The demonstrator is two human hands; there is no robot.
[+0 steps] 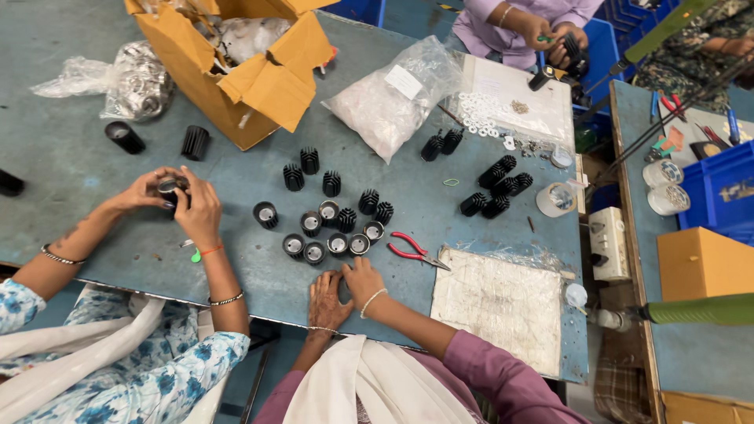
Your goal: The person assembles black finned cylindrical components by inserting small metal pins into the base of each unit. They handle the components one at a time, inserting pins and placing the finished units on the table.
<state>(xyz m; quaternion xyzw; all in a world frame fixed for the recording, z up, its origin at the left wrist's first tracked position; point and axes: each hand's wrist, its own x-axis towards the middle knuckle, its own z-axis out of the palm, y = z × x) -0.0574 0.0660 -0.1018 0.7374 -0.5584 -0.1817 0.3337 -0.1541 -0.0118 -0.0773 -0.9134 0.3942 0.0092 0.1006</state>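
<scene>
My left hand [324,300] and my right hand [362,279] meet at the near edge of the blue-grey table [71,157]. They are closed together around a small dark part [343,290], mostly hidden by my fingers. Just beyond them stands a cluster of black finned cylinders with silver centres [327,235], several upright. Red-handled pliers [414,251] lie just right of my right hand.
A co-worker's hands [177,200] at the left hold a black cylinder. Another person [542,31] works at the far side. An open cardboard box [251,71], plastic bags of parts [393,98], white washers [491,110], tape rolls [556,199] and a worn white sheet [499,302] surround me.
</scene>
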